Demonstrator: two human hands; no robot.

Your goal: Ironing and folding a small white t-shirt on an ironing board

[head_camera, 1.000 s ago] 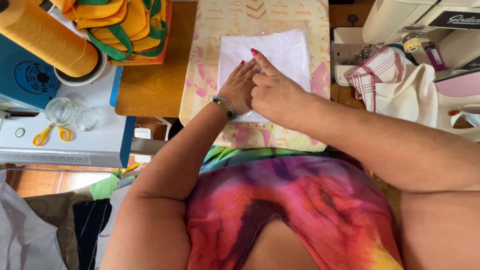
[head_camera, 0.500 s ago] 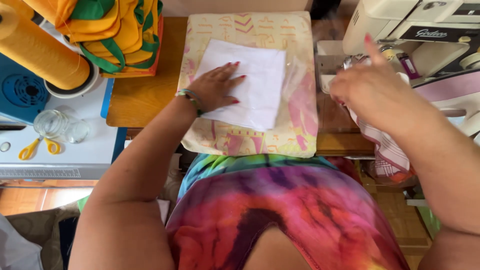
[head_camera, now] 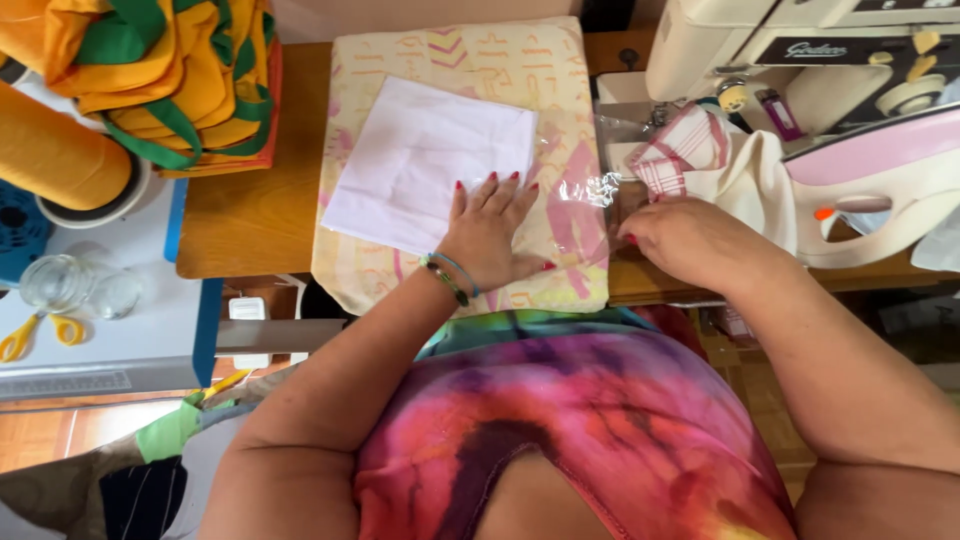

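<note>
1. The left hand (head_camera: 490,228) lies flat, fingers spread, on the white cloth (head_camera: 425,160); the cloth rests on the patterned pad (head_camera: 560,75).
2. The right hand (head_camera: 690,240) sits apart beside clear plastic film (head_camera: 590,185); its grip cannot be told.
3. An iron (head_camera: 880,190) stands near.

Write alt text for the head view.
Seen from above, a person's left hand presses flat on a white cloth lying on a patterned pad, while the right hand reaches for clear plastic beside a sewing machine. Orange bags and yellow scissors lie left.
</note>
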